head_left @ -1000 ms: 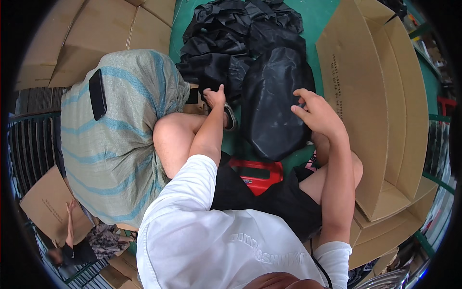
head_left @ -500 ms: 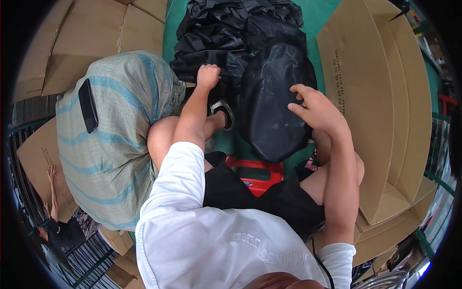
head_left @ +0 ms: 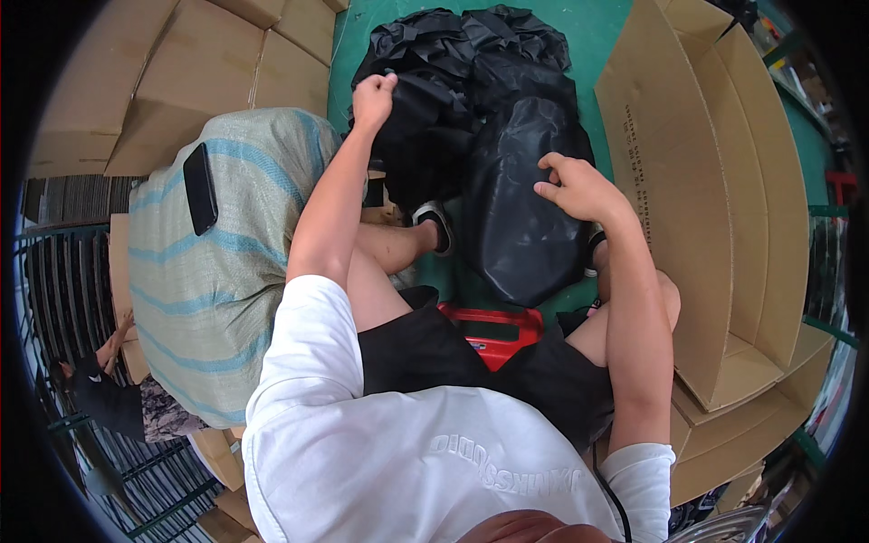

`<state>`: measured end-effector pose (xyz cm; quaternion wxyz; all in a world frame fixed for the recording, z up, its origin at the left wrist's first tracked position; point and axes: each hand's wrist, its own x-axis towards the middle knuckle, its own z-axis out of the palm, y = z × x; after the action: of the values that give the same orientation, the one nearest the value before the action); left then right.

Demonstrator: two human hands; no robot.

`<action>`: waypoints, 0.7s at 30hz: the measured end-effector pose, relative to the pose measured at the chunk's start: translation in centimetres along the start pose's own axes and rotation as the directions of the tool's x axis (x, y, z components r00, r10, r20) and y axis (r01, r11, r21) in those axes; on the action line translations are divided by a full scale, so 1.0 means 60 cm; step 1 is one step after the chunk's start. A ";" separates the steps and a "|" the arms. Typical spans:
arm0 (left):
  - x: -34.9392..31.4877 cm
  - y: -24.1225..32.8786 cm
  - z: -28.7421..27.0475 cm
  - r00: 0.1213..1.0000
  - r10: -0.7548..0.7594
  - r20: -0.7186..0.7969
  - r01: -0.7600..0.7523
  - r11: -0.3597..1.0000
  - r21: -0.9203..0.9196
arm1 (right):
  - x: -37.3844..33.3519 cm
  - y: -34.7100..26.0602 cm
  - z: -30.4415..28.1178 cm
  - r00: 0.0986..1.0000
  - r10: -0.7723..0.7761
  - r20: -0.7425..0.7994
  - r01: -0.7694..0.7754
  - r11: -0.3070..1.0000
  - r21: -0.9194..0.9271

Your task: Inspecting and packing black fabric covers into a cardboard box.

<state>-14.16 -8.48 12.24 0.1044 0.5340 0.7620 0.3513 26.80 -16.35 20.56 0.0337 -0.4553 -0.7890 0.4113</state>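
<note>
My left hand point(head_left: 373, 101) is closed in a pinch at the edge of a crumpled black leather-like cover point(head_left: 424, 118), which hangs from it toward my shoe. Its fingertips are partly hidden. To the right lies a smooth, rounded black cover point(head_left: 523, 204), long and oval, with a shiny surface. Over the right edge of that oval cover is my right hand point(head_left: 579, 188), its thumb and curved fingers apart, holding nothing. Behind both, more crumpled black covers point(head_left: 516, 41) form a heap on the green floor.
A bulging striped woven sack point(head_left: 235, 262) stands at my left with a phone point(head_left: 200, 188) on it. Cardboard boxes point(head_left: 208, 72) are stacked behind it. An open tall carton point(head_left: 674, 181) is at my right. Below me is a red stool point(head_left: 496, 339). Another person point(head_left: 113, 394) is far left.
My left hand has moved up and left, drawing the crumpled black cover's edge with it. My right hand stays nearly in place over the oval cover. The view has shifted slightly.
</note>
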 end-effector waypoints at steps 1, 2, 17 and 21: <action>0.002 0.020 -0.013 0.999 -0.036 -0.011 0.035 0.996 -0.076 | 0.004 0.001 0.007 1.000 -0.003 -0.003 0.003 1.000 -0.005; -0.001 0.044 -0.023 0.997 -0.071 -0.015 0.067 0.985 -0.158 | 0.005 0.000 0.011 1.000 -0.002 0.001 0.002 1.000 0.028; -0.154 0.292 -0.130 0.964 -0.008 0.265 0.265 0.030 -0.964 | 0.031 -0.078 0.043 0.896 -0.272 -0.350 0.373 0.889 0.265; -0.143 0.282 -0.130 0.964 -0.037 0.262 0.264 0.070 -0.962 | 0.037 -0.063 0.040 0.945 -0.092 -0.313 0.319 0.461 0.828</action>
<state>-2.31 -16.30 27.05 0.5362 0.2685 0.3632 0.7131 21.83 -17.12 20.82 0.3968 -0.3192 -0.5123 0.6915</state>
